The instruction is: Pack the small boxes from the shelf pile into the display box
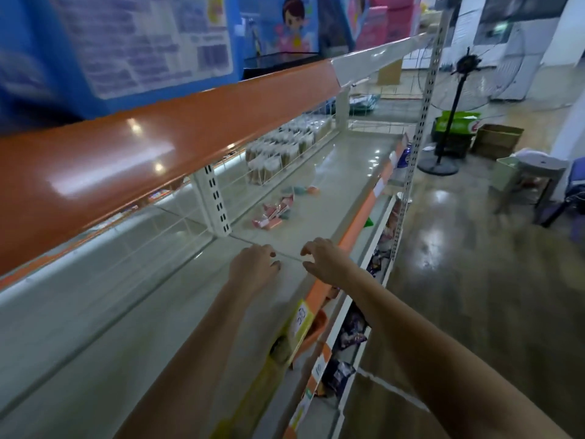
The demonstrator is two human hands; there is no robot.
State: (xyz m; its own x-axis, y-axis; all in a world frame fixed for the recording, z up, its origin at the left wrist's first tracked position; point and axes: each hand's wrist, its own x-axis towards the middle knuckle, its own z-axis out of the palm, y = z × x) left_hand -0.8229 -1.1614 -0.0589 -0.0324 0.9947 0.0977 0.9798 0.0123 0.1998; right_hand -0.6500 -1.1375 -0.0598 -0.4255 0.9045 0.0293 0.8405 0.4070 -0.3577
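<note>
Reaching out over the pale shelf (133, 315), both bare arms stretch toward its middle, the left hand (253, 264) and the right hand (326, 258) close together, apart by a small gap, each with fingers loosely curled and holding nothing. The hands hover at or just above the shelf surface; I cannot tell whether they touch it. The small boxes (272, 213), a loose pink-and-white scatter, lie farther along the same shelf at about twelve o'clock from the hands, well apart from them. Beyond, at one o'clock, rows of bagged goods (278, 150) sit behind a wire rail. An orange shelf edge (158, 147) runs overhead at ten o'clock. Off at two o'clock, a standing fan (449, 99) rises from the glossy floor (459, 264), with a cardboard box (497, 141) beside it.
</note>
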